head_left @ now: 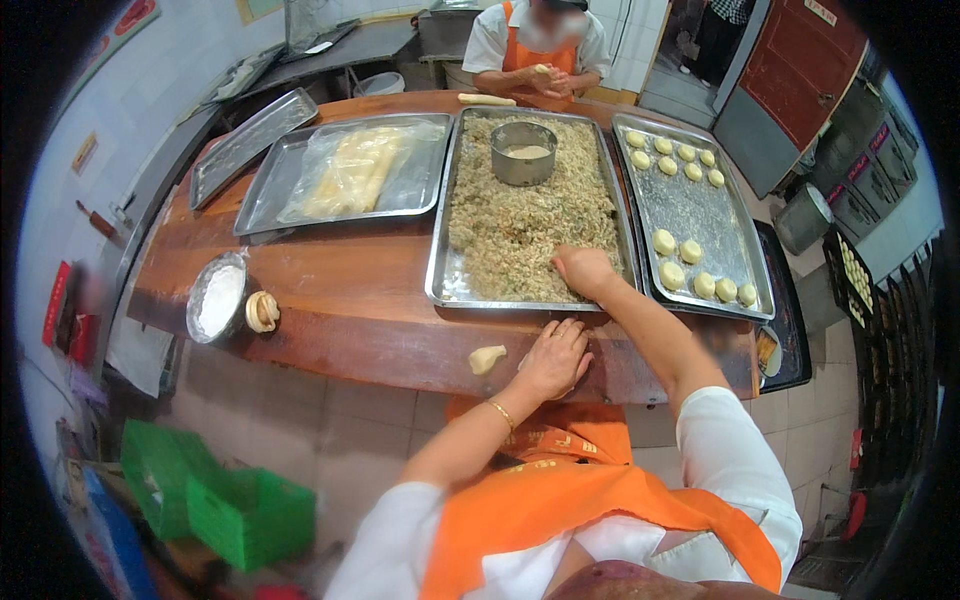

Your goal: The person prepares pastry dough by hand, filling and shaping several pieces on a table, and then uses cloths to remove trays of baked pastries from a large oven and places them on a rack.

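Observation:
My right hand (585, 271) reaches into the near right part of a big metal tray (436, 262) of crumbly, brownish filling (520, 235). Its fingers are curled into the filling, their tips hidden. On the table's near edge, just below that tray, lies my left hand (556, 360), palm down with fingers extended; whatever may be under its palm is hidden. A small lump of pale dough (487, 359) sits to the left of it on the wood. A round metal container (523, 153) holding something pale stands on the filling at the far end.
To the right, a tray (690, 225) carries several round dough pieces (672, 275). Plastic-covered dough (352, 172) lies on a left tray (260, 200). A bowl of white flour (218, 300) stands near stacked dough rings (262, 312). Across the wooden table (340, 285), a co-worker (540, 60) handles dough.

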### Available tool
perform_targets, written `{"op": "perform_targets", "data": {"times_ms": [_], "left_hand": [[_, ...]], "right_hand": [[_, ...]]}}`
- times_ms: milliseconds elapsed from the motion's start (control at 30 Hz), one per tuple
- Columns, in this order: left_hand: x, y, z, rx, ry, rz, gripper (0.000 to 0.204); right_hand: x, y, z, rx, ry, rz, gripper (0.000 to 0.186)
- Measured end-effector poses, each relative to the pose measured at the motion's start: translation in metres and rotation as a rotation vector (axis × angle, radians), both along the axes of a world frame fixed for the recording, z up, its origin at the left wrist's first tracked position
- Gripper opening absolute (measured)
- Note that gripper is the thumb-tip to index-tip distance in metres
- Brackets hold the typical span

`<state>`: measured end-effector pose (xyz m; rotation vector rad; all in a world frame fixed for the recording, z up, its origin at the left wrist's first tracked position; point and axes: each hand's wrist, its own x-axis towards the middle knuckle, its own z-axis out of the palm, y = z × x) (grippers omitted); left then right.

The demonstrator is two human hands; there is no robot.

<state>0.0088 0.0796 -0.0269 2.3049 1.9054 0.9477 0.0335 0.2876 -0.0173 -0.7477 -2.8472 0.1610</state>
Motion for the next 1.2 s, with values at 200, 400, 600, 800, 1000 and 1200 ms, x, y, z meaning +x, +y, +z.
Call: {"op": "perform_targets", "data": {"times_ms": [200,400,600,800,1000,1200], "left_hand": [[0.0,-0.002,0.009,-0.058,-0.02,-0.044,0.041],[-0.008,-0.006,0.007,-0.107,-0.139,-0.077,0.047],[-0.006,-0.056,0.0,-0.061,0.083,0.071,0.048],[-0.02,-0.056,-0.001,-0.21,0.079,0.115,0.036],[-0.043,-0.044,0.028,-0.276,-0.258,-0.07,0.02],[-0.043,-0.031,0.041,-0.438,-1.888,-0.413,0.034]], "right_hand": [[0.01,0.026,-0.014,-1.07,0.759,-0.384,0.027],[0.014,-0.007,0.023,-1.124,0.845,-0.424,0.033],[0.03,0.01,0.021,-1.084,0.808,-0.524,0.043],[0.025,-0.009,0.037,-1.21,0.872,-0.33,0.038],[0.031,0.018,-0.002,-0.771,0.777,-0.346,0.041],[0.029,-0.003,0.032,-1.445,1.089,-0.41,0.042]]}}
